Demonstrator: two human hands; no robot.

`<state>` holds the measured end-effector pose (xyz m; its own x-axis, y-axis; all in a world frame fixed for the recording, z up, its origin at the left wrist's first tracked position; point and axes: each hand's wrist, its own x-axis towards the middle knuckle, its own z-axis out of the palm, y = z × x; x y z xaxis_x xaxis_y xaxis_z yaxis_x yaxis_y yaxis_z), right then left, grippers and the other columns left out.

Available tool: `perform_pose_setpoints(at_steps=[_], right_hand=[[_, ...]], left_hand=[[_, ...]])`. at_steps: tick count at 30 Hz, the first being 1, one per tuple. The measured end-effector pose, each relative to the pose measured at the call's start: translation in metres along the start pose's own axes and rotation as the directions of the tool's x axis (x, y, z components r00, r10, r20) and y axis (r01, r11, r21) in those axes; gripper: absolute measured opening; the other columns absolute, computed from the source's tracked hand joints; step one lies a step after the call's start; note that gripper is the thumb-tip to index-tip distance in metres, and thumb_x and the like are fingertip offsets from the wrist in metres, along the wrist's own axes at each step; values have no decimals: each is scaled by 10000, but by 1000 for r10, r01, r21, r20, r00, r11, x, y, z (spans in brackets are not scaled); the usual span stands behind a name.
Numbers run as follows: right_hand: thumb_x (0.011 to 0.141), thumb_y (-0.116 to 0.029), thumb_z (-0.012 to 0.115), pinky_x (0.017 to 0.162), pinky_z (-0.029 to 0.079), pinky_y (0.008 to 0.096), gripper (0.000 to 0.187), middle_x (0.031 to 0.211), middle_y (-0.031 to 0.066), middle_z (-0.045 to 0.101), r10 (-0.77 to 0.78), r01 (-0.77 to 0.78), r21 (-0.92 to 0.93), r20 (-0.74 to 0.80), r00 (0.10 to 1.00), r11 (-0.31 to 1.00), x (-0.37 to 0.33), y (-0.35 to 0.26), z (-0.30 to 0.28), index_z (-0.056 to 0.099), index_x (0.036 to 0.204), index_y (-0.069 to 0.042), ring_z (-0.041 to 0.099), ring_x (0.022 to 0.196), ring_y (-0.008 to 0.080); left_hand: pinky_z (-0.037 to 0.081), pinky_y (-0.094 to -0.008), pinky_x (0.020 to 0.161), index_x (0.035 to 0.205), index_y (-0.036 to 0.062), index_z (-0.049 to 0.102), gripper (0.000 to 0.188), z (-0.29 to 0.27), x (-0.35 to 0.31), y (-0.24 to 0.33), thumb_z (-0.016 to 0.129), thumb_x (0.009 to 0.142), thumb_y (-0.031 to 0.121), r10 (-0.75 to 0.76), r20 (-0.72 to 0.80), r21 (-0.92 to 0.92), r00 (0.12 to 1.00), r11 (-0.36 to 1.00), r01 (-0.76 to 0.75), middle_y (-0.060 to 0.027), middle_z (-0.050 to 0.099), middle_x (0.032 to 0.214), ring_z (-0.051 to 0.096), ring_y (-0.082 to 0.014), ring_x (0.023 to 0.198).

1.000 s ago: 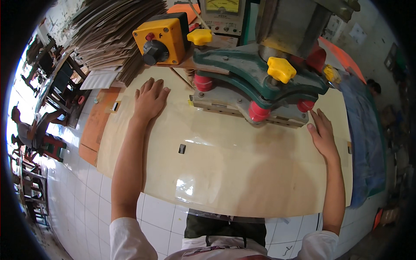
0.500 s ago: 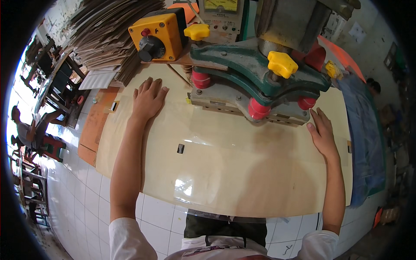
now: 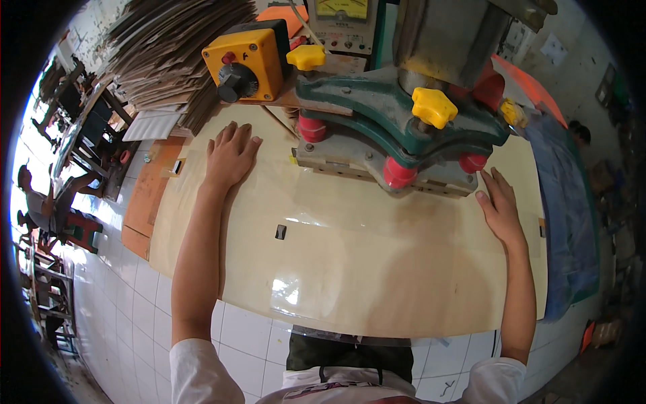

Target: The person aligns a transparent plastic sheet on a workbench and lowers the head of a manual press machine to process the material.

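My left hand [image 3: 231, 155] lies palm down on a pale, shiny sheet [image 3: 323, 269] that covers the worktable, its fingers stretched out and nothing held. On the far right, my right hand [image 3: 500, 207] rests on the same sheet, fingers extended beside the right end of a press plate [image 3: 367, 161]. That grey metal plate hangs from a green press head [image 3: 397, 121] with red knobs and yellow star knobs. Whether the plate touches the sheet I cannot tell. A small dark piece [image 3: 280, 232] sits on the sheet between my arms.
A yellow control box [image 3: 243, 64] with a black dial is mounted left of the press, with a meter panel [image 3: 343, 27] behind. Stacked brown sheets [image 3: 168, 60] rise at the back left. Blue cloth [image 3: 568, 215] hangs along the right edge. Another person [image 3: 42, 198] sits far left.
The press head, its plate and the control box have shifted slightly downward in the picture. Both my hands stay in place.
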<state>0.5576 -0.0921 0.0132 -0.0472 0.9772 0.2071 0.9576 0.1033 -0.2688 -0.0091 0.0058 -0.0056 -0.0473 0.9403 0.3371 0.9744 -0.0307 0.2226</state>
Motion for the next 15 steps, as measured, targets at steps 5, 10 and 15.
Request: perform_pose_setpoints(at_steps=[5, 10, 15], right_hand=[[1002, -358, 539, 1204, 184, 536, 536, 1569, 214, 372, -1, 1, 2, -2, 1000, 1000, 0, -2, -1, 486, 1475, -111, 324, 1464, 383], [998, -361, 545, 1200, 188, 541, 541, 1569, 216, 372, -2, 2, 16, -7, 1000, 1000, -1, -2, -1, 488, 1474, -109, 326, 1465, 381], [994, -364, 550, 1198, 190, 545, 545, 1567, 223, 372, -5, 6, 26, -5, 1000, 1000, -1, -2, -2, 494, 1470, -105, 327, 1464, 382]], left_hand=[[226, -614, 1167, 1379, 159, 561, 514, 1, 0, -1, 496, 986, 485, 10, -7, -3, 1000, 1000, -10, -168, 462, 1499, 379, -348, 1423], [225, -611, 1167, 1376, 159, 563, 512, 1, 0, 0, 496, 987, 485, 6, -6, 2, 1000, 1000, -6, -161, 461, 1501, 372, -338, 1429], [220, -608, 1172, 1377, 162, 561, 512, -2, 0, 2, 493, 988, 489, -12, 12, 0, 1000, 1000, 12, -156, 453, 1509, 361, -332, 1439]])
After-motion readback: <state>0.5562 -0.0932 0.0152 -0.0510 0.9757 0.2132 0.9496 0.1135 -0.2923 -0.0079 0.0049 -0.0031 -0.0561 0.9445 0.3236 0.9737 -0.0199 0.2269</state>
